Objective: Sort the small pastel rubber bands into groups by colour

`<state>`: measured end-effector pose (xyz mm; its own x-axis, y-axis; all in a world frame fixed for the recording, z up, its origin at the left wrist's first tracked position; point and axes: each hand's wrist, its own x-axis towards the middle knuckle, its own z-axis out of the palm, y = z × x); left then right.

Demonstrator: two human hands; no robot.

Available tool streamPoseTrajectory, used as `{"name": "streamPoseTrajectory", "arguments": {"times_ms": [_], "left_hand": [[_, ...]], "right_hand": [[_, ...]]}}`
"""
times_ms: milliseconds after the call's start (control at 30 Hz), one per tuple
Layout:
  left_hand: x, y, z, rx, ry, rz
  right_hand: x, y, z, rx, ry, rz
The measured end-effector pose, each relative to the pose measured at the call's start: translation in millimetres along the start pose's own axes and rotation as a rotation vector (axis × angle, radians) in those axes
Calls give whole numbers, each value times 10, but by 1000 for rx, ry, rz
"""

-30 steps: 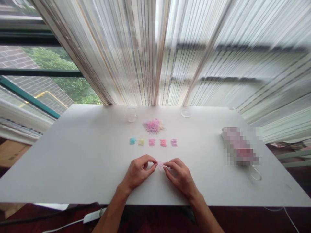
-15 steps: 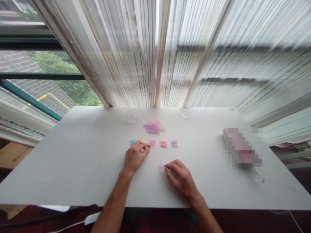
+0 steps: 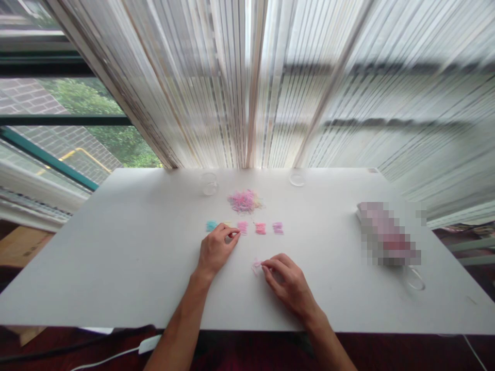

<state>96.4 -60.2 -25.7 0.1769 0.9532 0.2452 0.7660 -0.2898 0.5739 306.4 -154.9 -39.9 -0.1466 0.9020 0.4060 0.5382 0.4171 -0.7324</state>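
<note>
A loose heap of tiny pastel pieces (image 3: pixel 245 201) lies at the middle back of the white table (image 3: pixel 116 247). In front of it runs a row of small sorted piles: blue (image 3: pixel 211 225), a yellow one mostly hidden, pink (image 3: pixel 242 227), coral (image 3: pixel 260 228) and purple (image 3: pixel 277 228). My left hand (image 3: pixel 215 249) reaches to that row, its fingertips pinched together over the yellow pile; what they hold is too small to see. Nearer to me, my right hand (image 3: pixel 288 282) pinches a small clump of pink pieces (image 3: pixel 256 266) against the table.
Two small clear cups stand at the back edge, one on the left (image 3: pixel 209 183) and one on the right (image 3: pixel 297 179). A blurred pinkish object (image 3: pixel 386 241) lies at the right, with a clear round lid (image 3: pixel 414 278) beside it. Striped curtains hang behind.
My left hand left the pink clump near my right hand and moved forward to the sorted row, stopping at the yellow pile. My right hand stayed in place.
</note>
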Motion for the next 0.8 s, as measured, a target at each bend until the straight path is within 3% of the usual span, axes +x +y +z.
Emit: {"name": "streamPoseTrajectory", "arguments": {"times_ms": [433,800], "left_hand": [[-16,-43,-17,-28,57,0],[-297,110,-195,-69,-191,132]], "right_hand": [[-3,8,1,1,-16,11],[16,-14,-1,-34,-3,-1]]}}
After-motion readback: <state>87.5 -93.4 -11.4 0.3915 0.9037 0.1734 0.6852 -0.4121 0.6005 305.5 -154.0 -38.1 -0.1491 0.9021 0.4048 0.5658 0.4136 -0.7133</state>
